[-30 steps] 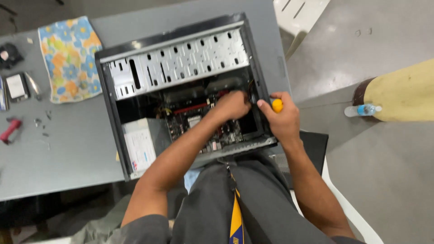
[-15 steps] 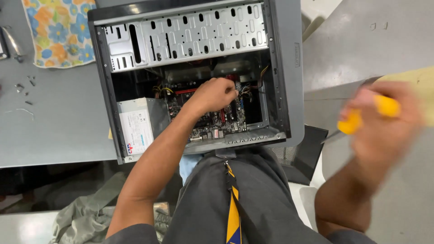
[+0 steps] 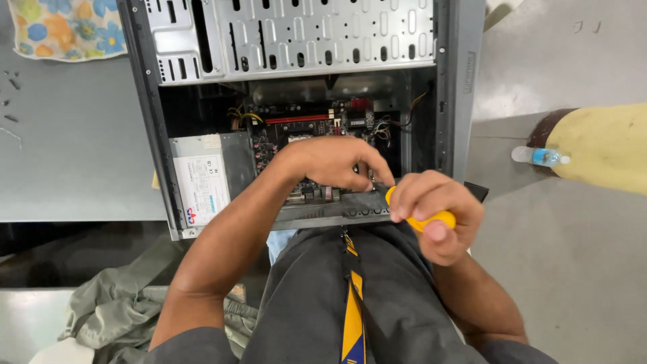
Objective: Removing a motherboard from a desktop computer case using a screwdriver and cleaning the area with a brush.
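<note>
Open black-and-grey metal desktop computer case (image 3: 458, 81) lies on its side on grey table (image 3: 74, 168), motherboard with red slot (image 3: 306, 128) exposed, silver power supply box (image 3: 202, 178) at its left. Left hand (image 3: 333, 162) reaches inside the case, fingers curled down onto the board near the lower edge; what they pinch is hidden. Right hand (image 3: 435, 216) clenched around yellow-handled screwdriver (image 3: 421, 217) just beside the case's near edge, close to left fingertips. Floral cloth (image 3: 67, 27) on table top left, small screws (image 3: 10, 84) near it.
</note>
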